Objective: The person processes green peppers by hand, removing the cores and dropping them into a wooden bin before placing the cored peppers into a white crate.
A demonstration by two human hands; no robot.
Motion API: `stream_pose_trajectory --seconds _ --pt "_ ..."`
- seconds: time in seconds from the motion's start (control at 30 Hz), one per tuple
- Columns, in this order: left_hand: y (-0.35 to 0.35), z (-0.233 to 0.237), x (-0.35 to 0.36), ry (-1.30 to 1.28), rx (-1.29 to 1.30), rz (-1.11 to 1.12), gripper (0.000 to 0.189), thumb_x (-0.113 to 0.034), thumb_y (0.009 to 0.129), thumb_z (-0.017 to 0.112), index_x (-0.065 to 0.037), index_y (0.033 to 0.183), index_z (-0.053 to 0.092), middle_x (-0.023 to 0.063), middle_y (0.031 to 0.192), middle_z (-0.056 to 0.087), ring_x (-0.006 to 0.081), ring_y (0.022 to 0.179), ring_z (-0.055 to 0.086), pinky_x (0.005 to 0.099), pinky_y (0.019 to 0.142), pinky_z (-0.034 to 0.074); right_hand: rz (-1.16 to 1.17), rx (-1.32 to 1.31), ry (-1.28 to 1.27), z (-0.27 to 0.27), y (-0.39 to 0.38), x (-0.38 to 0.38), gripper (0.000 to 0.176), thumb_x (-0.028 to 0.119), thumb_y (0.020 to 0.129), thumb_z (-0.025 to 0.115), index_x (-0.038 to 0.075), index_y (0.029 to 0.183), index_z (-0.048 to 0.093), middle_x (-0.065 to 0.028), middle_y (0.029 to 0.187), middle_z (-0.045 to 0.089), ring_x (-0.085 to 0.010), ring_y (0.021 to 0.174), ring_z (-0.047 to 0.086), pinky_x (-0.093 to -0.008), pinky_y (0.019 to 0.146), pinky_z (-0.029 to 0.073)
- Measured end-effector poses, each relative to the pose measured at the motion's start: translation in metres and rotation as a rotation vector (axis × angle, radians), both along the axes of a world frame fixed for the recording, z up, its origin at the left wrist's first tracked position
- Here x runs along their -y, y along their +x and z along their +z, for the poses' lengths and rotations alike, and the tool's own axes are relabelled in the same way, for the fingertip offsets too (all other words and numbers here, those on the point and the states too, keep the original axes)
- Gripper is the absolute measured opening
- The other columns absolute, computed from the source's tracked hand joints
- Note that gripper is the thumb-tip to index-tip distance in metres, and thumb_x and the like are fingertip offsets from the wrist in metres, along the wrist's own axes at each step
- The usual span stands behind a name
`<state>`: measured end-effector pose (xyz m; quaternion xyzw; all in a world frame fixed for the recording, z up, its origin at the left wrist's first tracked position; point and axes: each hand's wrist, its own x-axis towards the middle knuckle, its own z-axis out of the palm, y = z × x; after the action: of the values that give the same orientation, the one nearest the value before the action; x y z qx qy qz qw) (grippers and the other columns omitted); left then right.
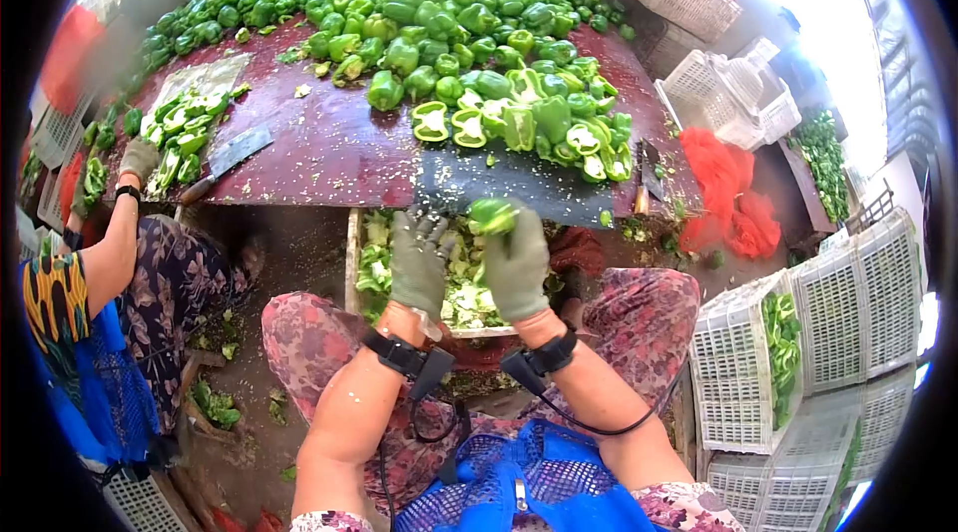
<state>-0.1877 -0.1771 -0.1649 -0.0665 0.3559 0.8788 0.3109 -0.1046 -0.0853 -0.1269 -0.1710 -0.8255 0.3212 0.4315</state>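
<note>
My right hand (517, 267), in a grey-green glove, holds a green pepper piece (491, 217) at its fingertips, just in front of the table's near edge. Beside it, my gloved left hand (419, 263) has its fingers spread and nothing in them. Both hands are over a white crate (469, 304) of pepper cores and scraps between my knees. On the dark board (509, 183) beyond them, cut pepper halves (469, 127) lie at the edge of a large heap of whole green peppers (439, 23).
A knife (647, 173) lies right of the board, a cleaver (235, 151) to its left. A co-worker's gloved hand (139, 159) touches cut peppers at the left. Red netting (723, 188) and white crates (743, 362) stand at the right.
</note>
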Motion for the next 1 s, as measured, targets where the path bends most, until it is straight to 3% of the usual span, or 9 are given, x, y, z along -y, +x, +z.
stream_pose_trajectory --seconds 0.03,0.07,0.23,0.5,0.67,0.73,0.8,0.87,1.0 --pt "0.001 0.0 0.001 0.071 0.025 -0.011 0.074 -0.061 0.095 0.038 -0.005 0.142 0.03 0.0153 0.133 0.041 0.0286 0.125 0.043 0.0448 0.105 0.037 0.373 -0.01 0.175 0.015 0.001 0.007 0.023 0.001 0.081 0.055 0.004 0.103 0.058 -0.0154 0.09 0.061 -0.0305 0.081 0.062 -0.0379 0.071 0.051" --pt "0.003 0.0 0.003 0.136 0.048 -0.026 0.075 -0.062 0.094 0.039 -0.005 0.142 0.031 0.0156 0.132 0.042 0.0292 0.125 0.043 0.045 0.105 0.037 0.28 0.627 0.311 0.012 0.007 0.021 0.027 -0.002 0.08 0.053 0.006 0.105 0.058 -0.0147 0.091 0.061 -0.0316 0.084 0.062 -0.0396 0.076 0.052" --pt "-0.01 -0.005 0.011 -0.076 -0.045 0.064 0.074 -0.06 0.092 0.045 -0.008 0.143 0.033 0.0167 0.143 0.036 0.0327 0.13 0.038 0.0478 0.107 0.033 0.156 0.264 -0.167 -0.006 0.043 -0.057 0.032 -0.001 0.082 0.056 0.007 0.113 0.057 -0.0126 0.097 0.062 -0.0261 0.086 0.061 -0.0343 0.082 0.052" --pt "-0.005 0.008 0.026 -0.091 -0.096 -0.015 0.042 -0.047 0.095 0.049 -0.011 0.116 0.052 0.0068 0.114 0.057 0.027 0.106 0.056 0.0424 0.089 0.044 -0.899 0.296 0.487 0.105 0.354 -0.225 0.028 0.012 0.085 0.056 0.007 0.113 0.06 -0.0206 0.101 0.063 -0.0393 0.086 0.062 -0.0436 0.075 0.05" --pt "-0.027 -0.025 0.03 -0.125 -0.095 -0.118 0.043 -0.049 0.093 0.049 -0.016 0.121 0.053 -0.0002 0.117 0.059 0.0198 0.108 0.057 0.0346 0.088 0.042 -1.625 0.748 0.204 0.165 0.527 -0.285 0.054 0.037 0.083 0.058 0.001 0.123 0.052 -0.0279 0.105 0.063 -0.0452 0.096 0.061 -0.0509 0.082 0.048" --pt "-0.024 -0.023 0.029 -0.187 -0.128 -0.118 0.047 -0.05 0.093 0.05 -0.015 0.123 0.052 0.0009 0.12 0.056 0.0212 0.112 0.055 0.036 0.092 0.04 -1.617 0.67 0.682 0.148 0.549 -0.297 0.061 0.04 0.081 0.06 -0.003 0.124 0.051 -0.0271 0.108 0.063 -0.0435 0.098 0.061 -0.0491 0.085 0.048" --pt "-0.028 -0.035 0.029 -0.272 -0.095 -0.086 0.053 -0.052 0.092 0.051 -0.014 0.128 0.05 0.0057 0.126 0.051 0.0256 0.119 0.05 0.041 0.097 0.038 -1.54 0.747 0.331 0.139 0.498 -0.264 0.062 0.041 0.085 0.056 0.002 0.131 0.046 -0.0255 0.117 0.059 -0.0383 0.104 0.06 -0.0449 0.088 0.049" --pt "-0.034 -0.049 0.031 -0.273 -0.057 -0.077 0.055 -0.053 0.091 0.051 -0.013 0.129 0.049 0.0066 0.124 0.052 0.0258 0.118 0.049 0.0417 0.097 0.038 -1.111 0.465 0.651 0.056 0.486 -0.266 0.053 0.029 0.083 0.063 0.002 0.127 0.051 -0.0225 0.113 0.061 -0.0367 0.097 0.061 -0.0445 0.084 0.05" --pt "-0.044 -0.061 0.047 -0.331 -0.121 -0.185 0.053 -0.054 0.089 0.055 -0.012 0.121 0.057 0.005 0.112 0.059 0.0215 0.104 0.057 0.0372 0.087 0.043 -0.613 0.931 -0.094 -0.075 0.398 -0.178 0.051 0.028 0.086 0.055 0.006 0.131 0.049 -0.0208 0.121 0.058 -0.0362 0.11 0.058 -0.0456 0.094 0.045"
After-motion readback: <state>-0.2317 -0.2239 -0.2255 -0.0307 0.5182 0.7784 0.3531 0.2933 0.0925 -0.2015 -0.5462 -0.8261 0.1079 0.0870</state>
